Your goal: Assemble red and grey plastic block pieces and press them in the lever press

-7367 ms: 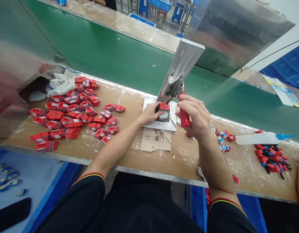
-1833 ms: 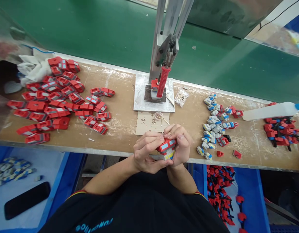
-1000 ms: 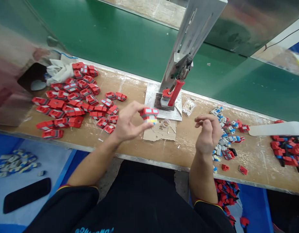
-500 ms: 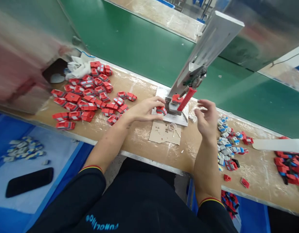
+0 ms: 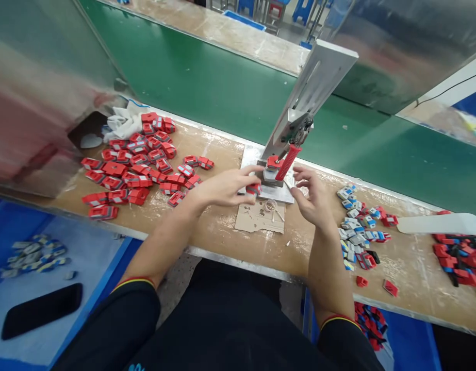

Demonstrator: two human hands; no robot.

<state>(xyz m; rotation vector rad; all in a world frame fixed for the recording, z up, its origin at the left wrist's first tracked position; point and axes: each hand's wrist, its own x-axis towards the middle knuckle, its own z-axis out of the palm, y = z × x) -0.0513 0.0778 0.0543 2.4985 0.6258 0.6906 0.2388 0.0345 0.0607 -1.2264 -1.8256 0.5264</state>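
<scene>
My left hand [image 5: 224,188] has a small red toy car [image 5: 253,189] between thumb and fingers, just left of the metal fixture. My right hand [image 5: 312,198] hangs open to the right of the fixture, fingers curved and apart, near the clamp's red handle [image 5: 288,164] but not on it. That handle points down from the toggle clamp [image 5: 299,131], mounted on a tall tilted metal bracket [image 5: 318,72]. Beneath the clamp sits another red car part [image 5: 274,162] on a pale base plate [image 5: 251,154].
Many red toy cars [image 5: 133,167] lie to the left. Grey-and-blue parts [image 5: 351,224] are heaped at the right, beside a white strip [image 5: 439,224]. A cardboard piece [image 5: 247,219] carries a small clear cup [image 5: 269,205] and swabs. A green belt [image 5: 207,77] runs behind.
My right hand has come left, closer to the red handle. My left hand keeps the toy car beside the fixture. The view has shifted slightly.
</scene>
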